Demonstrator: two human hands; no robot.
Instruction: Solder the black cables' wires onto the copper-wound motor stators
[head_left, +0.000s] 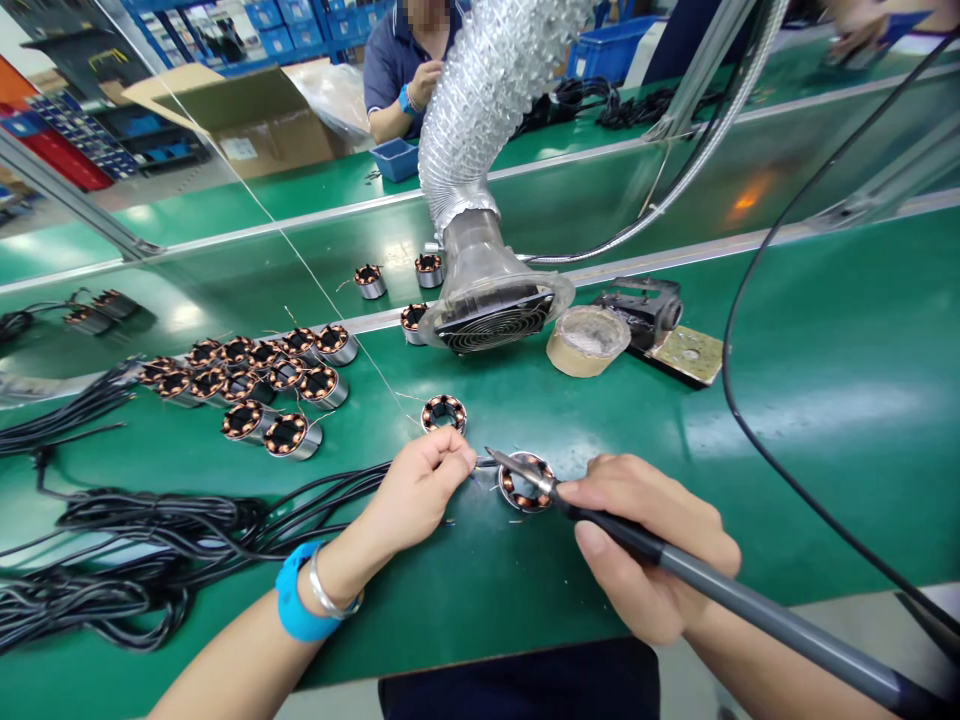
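My right hand is closed around the grey and black handle of a soldering iron. Its metal tip points left, over a copper-wound motor stator lying on the bench. The fingers of my left hand pinch a thin wire beside the iron's tip; most of it is hidden in the grip. Small coloured wire ends show just under those fingertips. Just beyond my left hand stands another stator. A fine strand slants down from the upper left toward this hand. Black cables run left from beneath it.
Several stators stand grouped at left, near coiled black cables. A fume extraction hood hangs over the bench, with a round tub and iron stand to its right. A person sits across the bench.
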